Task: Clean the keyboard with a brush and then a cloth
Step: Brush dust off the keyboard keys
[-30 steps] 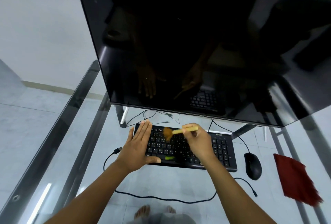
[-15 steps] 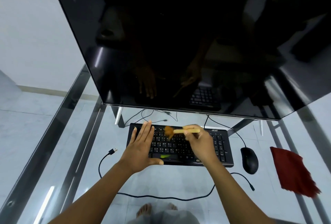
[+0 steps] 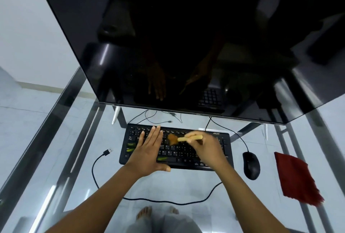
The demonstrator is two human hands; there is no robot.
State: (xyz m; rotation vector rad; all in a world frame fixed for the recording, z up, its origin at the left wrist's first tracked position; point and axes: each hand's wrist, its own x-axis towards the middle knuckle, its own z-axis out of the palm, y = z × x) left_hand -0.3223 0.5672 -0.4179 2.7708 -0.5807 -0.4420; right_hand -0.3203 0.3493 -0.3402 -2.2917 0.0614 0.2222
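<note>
Fingers (image 3: 155, 134) of the left hand (image 3: 149, 152) lay straight and together, pressed flat on the left half of the keyboard (image 3: 179, 155), which sat on the glass table (image 3: 186, 186). Just right of those fingers, the brush (image 3: 183, 138) ran parallel to the key rows, bristles pointing left onto the middle keys. Fingers of the right hand (image 3: 207, 148) were curled round its handle. Judged next stroke: sideways along the rows, 1 row at a time. Beyond the mouse (image 3: 251, 165), the red cloth (image 3: 296, 176) lay well apart, nearer the right hand.

Glass table (image 3: 56, 139), glossy monitor (image 3: 186, 37), matt plastic keyboard (image 3: 186, 158), red cloth (image 3: 296, 178), wooden-handled brush (image 3: 186, 138)
</note>
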